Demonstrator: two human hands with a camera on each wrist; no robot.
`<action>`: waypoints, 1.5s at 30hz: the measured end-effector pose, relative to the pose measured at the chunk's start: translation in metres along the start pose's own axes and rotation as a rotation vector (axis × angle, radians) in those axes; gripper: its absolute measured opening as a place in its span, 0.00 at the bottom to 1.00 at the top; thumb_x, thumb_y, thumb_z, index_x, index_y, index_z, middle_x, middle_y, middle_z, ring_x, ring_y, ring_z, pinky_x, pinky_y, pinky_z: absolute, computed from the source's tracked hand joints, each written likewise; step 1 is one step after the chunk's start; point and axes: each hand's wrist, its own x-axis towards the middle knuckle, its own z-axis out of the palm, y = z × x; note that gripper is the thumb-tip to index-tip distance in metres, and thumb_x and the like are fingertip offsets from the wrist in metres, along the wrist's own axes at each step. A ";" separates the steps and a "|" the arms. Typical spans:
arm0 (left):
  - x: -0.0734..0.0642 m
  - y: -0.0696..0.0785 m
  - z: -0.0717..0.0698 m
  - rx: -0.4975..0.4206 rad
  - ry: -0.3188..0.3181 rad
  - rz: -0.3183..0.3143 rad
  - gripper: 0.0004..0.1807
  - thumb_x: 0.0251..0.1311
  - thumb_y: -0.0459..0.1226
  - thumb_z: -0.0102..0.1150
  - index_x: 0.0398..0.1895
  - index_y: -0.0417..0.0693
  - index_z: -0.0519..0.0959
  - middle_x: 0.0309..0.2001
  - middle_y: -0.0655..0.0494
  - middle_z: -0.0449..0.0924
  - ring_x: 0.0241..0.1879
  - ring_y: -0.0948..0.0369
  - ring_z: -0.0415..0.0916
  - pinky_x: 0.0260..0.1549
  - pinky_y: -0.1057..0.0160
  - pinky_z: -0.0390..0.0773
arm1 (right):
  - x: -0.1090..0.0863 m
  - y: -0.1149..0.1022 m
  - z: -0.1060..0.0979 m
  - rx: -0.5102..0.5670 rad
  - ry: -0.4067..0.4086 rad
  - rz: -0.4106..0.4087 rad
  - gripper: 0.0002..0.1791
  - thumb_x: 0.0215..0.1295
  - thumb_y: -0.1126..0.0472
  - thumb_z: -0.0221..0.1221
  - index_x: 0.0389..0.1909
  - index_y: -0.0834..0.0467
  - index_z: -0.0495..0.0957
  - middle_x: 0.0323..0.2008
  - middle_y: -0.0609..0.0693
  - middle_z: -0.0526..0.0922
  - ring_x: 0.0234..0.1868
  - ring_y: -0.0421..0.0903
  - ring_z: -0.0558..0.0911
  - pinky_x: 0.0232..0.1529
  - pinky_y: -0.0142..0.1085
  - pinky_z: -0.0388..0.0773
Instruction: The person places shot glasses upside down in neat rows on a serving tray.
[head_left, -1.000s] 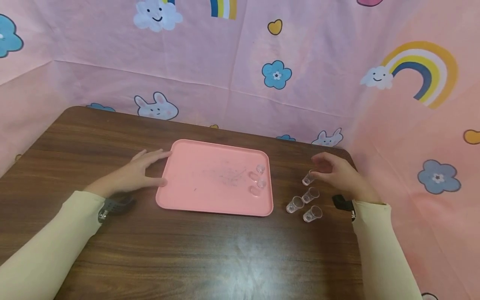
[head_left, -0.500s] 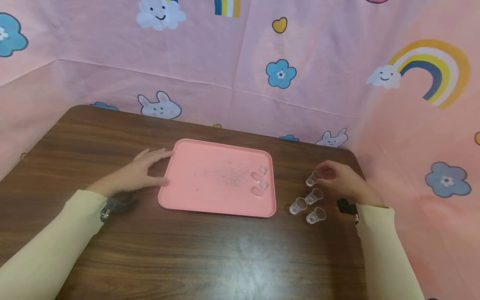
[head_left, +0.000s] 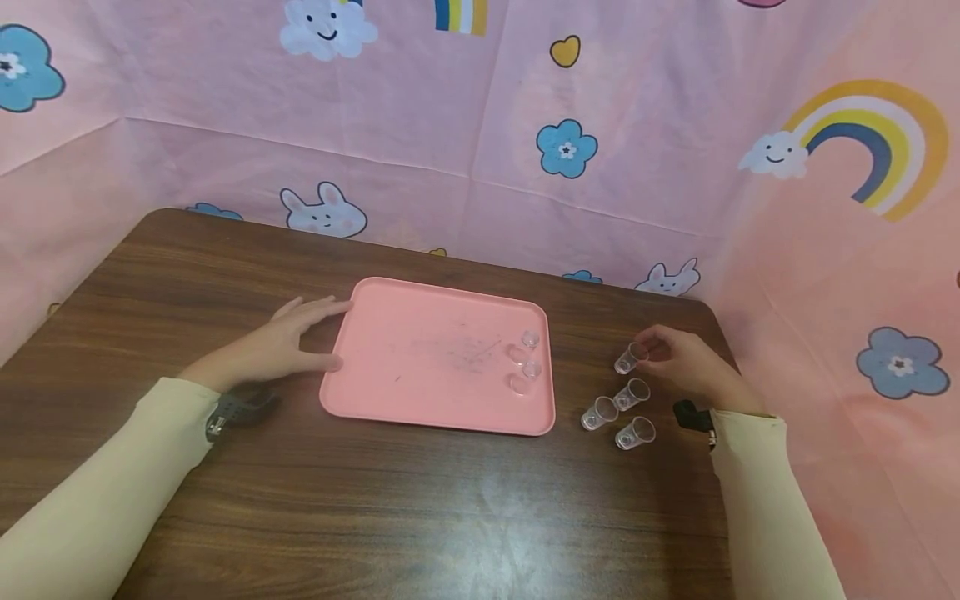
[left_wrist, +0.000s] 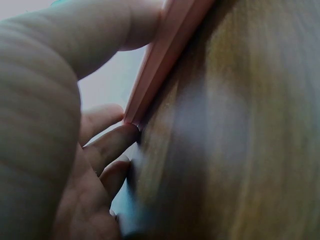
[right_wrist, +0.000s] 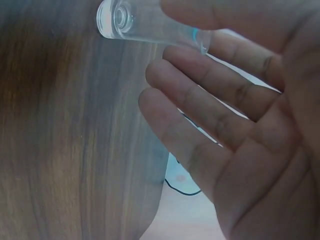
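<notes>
At the left end of the pink tray (head_left: 435, 400), my left hand (head_left: 277, 346) rests its thumb and fingertips against the rim. The left wrist view shows the thumb (left_wrist: 100, 30) and fingertips meeting the tray's edge (left_wrist: 160, 60). On the right, my right hand (head_left: 686, 360) pinches the rim end of a small clear plastic cup (head_left: 628, 358) between thumb and fingers. In the right wrist view that cup (right_wrist: 150, 25) is partly covered by the thumb, while the other fingers (right_wrist: 185, 110) extend loosely. Clear cups (head_left: 531, 368) stand on the tray's right side, their exact outlines faint.
More clear cups stand between tray and right hand: one nearest the tray (head_left: 600, 413), one behind it (head_left: 632, 394), one in front (head_left: 635, 433). Everything is on a brown wooden table (head_left: 390, 500). A patterned pink cloth (head_left: 420, 142) hangs behind and at the sides.
My right hand has come down onto the farthest loose cup and taken its rim between thumb and fingers. My left hand stays at the tray's edge. The whole view has shifted slightly.
</notes>
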 end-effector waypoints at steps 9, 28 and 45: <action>0.000 0.001 0.000 -0.003 -0.010 -0.017 0.52 0.59 0.56 0.71 0.82 0.49 0.58 0.81 0.36 0.50 0.81 0.37 0.37 0.77 0.33 0.30 | -0.003 -0.008 -0.007 -0.040 0.051 0.010 0.14 0.69 0.65 0.66 0.53 0.61 0.79 0.46 0.57 0.86 0.49 0.56 0.85 0.54 0.53 0.81; 0.001 0.000 -0.002 -0.011 -0.013 -0.021 0.52 0.59 0.56 0.71 0.82 0.50 0.58 0.81 0.36 0.50 0.81 0.36 0.36 0.76 0.31 0.31 | 0.013 -0.096 0.019 0.242 0.197 -0.136 0.16 0.69 0.63 0.67 0.54 0.58 0.78 0.47 0.54 0.83 0.50 0.51 0.86 0.53 0.48 0.85; 0.001 -0.006 0.000 -0.002 -0.006 0.018 0.50 0.60 0.55 0.71 0.81 0.48 0.59 0.81 0.36 0.52 0.81 0.38 0.41 0.78 0.38 0.28 | 0.036 -0.128 0.050 0.366 0.224 -0.243 0.17 0.69 0.60 0.68 0.55 0.54 0.77 0.48 0.50 0.82 0.48 0.48 0.86 0.51 0.47 0.85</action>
